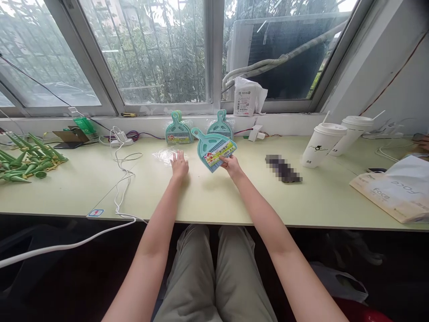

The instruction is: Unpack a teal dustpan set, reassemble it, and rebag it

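Head view: right hand point(231, 164)?
— Grip closed on the lower edge of a teal dustpan point(205, 144) with a yellow label point(218, 154), held tilted over the counter point(214, 201).
— Left hand point(181, 165)?
— Grip open, fingers spread, touching clear plastic wrap point(162, 155).
— Behind?
— Two wrapped dustpan stacks, left stack point(177, 129) and right stack point(220, 121), upright near the wall point(197, 120). White cups point(321, 145) farther right.

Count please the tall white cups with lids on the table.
2. The nearer cup stands toward the right on the pale green table; the farther cup stands behind it, slightly more right, partly hidden by it.
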A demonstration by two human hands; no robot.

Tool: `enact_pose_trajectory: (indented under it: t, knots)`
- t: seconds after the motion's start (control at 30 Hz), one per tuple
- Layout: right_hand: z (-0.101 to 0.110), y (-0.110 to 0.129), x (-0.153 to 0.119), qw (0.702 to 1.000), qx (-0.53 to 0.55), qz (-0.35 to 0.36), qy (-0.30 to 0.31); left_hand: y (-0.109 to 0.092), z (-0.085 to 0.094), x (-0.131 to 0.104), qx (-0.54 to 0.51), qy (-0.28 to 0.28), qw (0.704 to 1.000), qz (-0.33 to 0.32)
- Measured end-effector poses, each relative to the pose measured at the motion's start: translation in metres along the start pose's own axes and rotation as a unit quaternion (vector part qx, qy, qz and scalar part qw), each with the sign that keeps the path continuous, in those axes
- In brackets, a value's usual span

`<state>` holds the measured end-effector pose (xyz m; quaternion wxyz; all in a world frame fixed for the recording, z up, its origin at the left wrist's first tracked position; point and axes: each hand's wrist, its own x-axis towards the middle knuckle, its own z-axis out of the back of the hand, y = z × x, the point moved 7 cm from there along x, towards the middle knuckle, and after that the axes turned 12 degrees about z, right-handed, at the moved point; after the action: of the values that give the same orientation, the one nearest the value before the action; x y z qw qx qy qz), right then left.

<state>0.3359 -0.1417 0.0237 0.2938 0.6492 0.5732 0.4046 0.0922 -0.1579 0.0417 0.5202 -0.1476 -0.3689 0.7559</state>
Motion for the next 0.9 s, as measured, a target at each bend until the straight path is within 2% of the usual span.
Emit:
enact_pose_trajectory:
  t: [0.1,0.13,0.23,0.3,0.33,0.47,0.5,0.53,0.7,0.77,0.9]
  knots:
    - [0.013,0.000,0.004,1.000,-0.015,-0.006,-0.012,0.006,-0.009,-0.001,0.129,0.045,0.990,-0.024]
    - [0.017,0.000,0.005,1.000,-0.022,-0.011,-0.015,0.005,-0.007,-0.003,0.144,0.031,0.989,-0.034]
    - [0.023,-0.001,0.006,0.999,-0.040,-0.026,-0.011,-0.004,0.005,-0.009,0.153,-0.080,0.984,-0.038]
    - [0.024,0.000,0.006,0.998,-0.047,-0.036,-0.003,-0.010,0.007,-0.013,0.152,-0.116,0.981,-0.037]
    - [0.024,0.000,0.006,0.998,-0.050,-0.041,0.001,-0.011,0.004,-0.014,0.158,-0.108,0.981,-0.040]
    - [0.025,0.003,0.006,0.996,-0.058,-0.061,0.013,-0.009,-0.024,-0.015,0.216,0.021,0.974,-0.067]
    - [0.025,0.004,0.006,0.996,-0.060,-0.067,0.017,-0.007,-0.027,-0.015,0.226,0.034,0.971,-0.070]
    - [0.026,0.004,0.006,0.995,-0.065,-0.075,0.021,-0.006,-0.027,-0.014,0.233,0.029,0.970,-0.071]
    - [0.040,0.004,0.004,0.986,-0.102,-0.128,0.031,-0.005,-0.006,-0.011,0.213,-0.088,0.971,-0.057]
    - [0.046,0.005,0.004,0.984,-0.107,-0.138,0.029,-0.007,-0.006,-0.011,0.202,-0.079,0.974,-0.057]
    - [0.052,0.012,0.005,0.983,-0.114,-0.140,0.028,-0.007,-0.017,-0.011,0.218,-0.011,0.974,-0.054]
